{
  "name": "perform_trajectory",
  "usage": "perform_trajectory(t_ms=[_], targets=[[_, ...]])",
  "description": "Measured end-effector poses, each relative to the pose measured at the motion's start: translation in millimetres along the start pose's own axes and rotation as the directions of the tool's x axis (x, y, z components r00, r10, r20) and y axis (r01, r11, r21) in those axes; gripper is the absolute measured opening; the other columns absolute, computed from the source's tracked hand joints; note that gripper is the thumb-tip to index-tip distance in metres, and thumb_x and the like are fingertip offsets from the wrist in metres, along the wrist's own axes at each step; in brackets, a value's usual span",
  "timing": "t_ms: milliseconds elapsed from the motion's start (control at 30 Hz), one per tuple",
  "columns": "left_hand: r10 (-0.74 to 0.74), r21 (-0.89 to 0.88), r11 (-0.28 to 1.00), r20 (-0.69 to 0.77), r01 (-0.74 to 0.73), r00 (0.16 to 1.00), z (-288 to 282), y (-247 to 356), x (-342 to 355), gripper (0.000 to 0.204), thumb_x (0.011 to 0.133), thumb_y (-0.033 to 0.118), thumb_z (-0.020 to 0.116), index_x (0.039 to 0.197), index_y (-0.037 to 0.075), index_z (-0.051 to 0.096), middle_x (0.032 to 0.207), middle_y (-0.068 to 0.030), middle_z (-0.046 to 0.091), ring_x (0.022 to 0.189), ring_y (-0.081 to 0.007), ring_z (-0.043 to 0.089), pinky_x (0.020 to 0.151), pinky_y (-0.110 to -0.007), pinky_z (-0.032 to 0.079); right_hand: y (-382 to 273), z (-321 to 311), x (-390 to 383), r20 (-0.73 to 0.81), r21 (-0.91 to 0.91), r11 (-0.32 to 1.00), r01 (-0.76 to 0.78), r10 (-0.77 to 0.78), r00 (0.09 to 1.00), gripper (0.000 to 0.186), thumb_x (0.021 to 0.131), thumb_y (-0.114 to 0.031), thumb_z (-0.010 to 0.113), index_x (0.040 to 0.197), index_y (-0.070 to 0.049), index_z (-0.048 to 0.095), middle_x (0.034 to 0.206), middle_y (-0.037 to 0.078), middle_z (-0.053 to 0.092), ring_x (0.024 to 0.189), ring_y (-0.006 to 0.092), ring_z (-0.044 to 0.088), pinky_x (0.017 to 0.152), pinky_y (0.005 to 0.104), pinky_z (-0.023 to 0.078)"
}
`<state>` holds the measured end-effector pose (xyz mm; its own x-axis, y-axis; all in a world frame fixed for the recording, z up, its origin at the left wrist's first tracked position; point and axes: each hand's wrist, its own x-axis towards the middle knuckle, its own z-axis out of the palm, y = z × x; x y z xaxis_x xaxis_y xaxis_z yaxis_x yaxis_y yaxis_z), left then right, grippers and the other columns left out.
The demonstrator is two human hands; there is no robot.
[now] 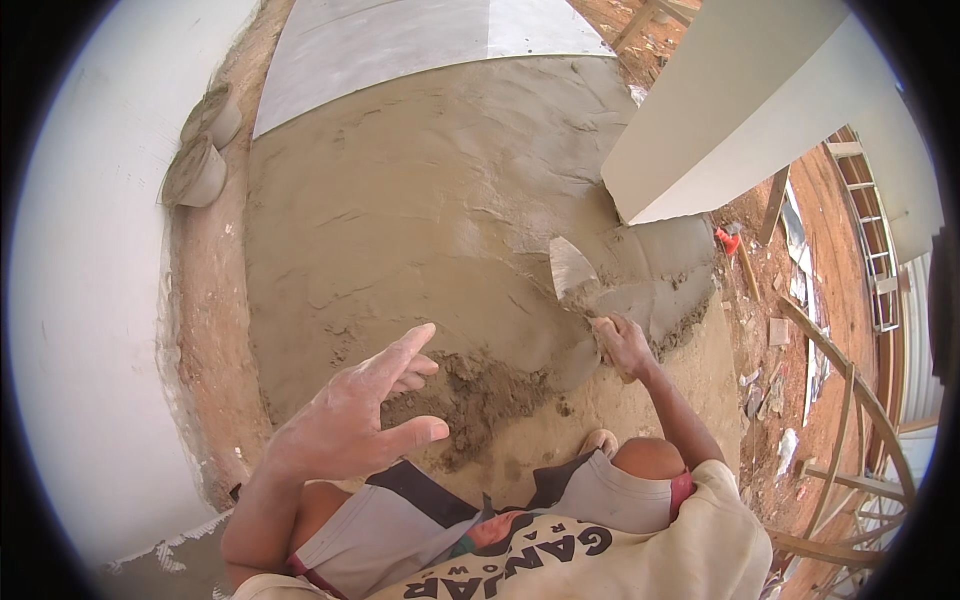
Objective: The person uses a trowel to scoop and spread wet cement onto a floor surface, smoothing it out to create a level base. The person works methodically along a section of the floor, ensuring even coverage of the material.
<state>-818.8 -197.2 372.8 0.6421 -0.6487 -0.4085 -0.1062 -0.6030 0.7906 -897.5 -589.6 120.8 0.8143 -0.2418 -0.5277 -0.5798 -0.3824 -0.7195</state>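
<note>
My right hand (624, 347) is closed round the handle of a trowel (574, 272), whose pale blade rests on or just over the wet mortar. A layer of grey-brown wet mortar (400, 210) spreads over the floor ahead of me, with smeared ridges and a crumbly near edge. My left hand (370, 405) is raised near my left knee, thumb and forefinger apart, holding nothing; it hovers above the mortar's near edge. Whether the blade touches the mortar I cannot tell.
Large pale tiles (400, 45) lie beyond the mortar. Two mortar-crusted buckets (196, 170) stand along the white wall (90, 250) at left. A square white pillar (720, 110) rises at the right. Farther right are a red object (728, 240), wooden pieces (850, 375) and scattered debris.
</note>
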Motion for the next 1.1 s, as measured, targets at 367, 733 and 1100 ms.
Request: perform_trajectory(t_ms=[367, 733, 1100], targets=[[-0.011, -0.006, 1.0, 0.161, 0.012, 0.987, -1, -4, 45, 0.085, 0.091, 0.044, 0.069, 0.151, -0.002, 0.031, 0.139, -0.0232, 0.054, 0.125, -0.0346, 0.056, 0.106, -0.044, 0.045, 188, 54, -242, -0.148, 0.44, 0.67, -0.598, 0.711, 0.688, 0.029, 0.097, -0.029, 0.052, 0.1, -0.001, 0.059, 0.066, 0.007, 0.057, 0.054, 0.0163, 0.057, 0.047, 0.0311, 0.046], [-0.438, 0.385, 0.828, -0.009, 0.408, 0.899, 42, 108, -118, 0.062, 0.086, 0.035, 0.069, 0.129, -0.003, 0.047, 0.129, -0.0248, 0.053, 0.124, -0.0403, 0.05, 0.101, -0.052, 0.043, 65, -129, -412, 0.073, 0.227, 0.613, -0.756, 0.764, 0.641, 0.03, 0.095, -0.024, 0.052, 0.108, 0.001, 0.061, 0.074, 0.01, 0.061, 0.06, 0.0188, 0.06, 0.049, 0.0327, 0.048], [-0.818, -0.203, 0.504, 0.201, 0.84, 0.539, 123, 244, -421, 0.086, 0.092, 0.056, 0.053, 0.152, -0.001, 0.031, 0.156, -0.0268, 0.033, 0.145, -0.0384, 0.034, 0.118, -0.046, 0.031, -180, -286, -418, 0.138, 0.168, 0.799, -0.578, 0.561, 0.816, 0.033, 0.098, -0.023, 0.051, 0.122, 0.0, 0.054, 0.086, 0.014, 0.064, 0.068, 0.0262, 0.064, 0.053, 0.0373, 0.053]])
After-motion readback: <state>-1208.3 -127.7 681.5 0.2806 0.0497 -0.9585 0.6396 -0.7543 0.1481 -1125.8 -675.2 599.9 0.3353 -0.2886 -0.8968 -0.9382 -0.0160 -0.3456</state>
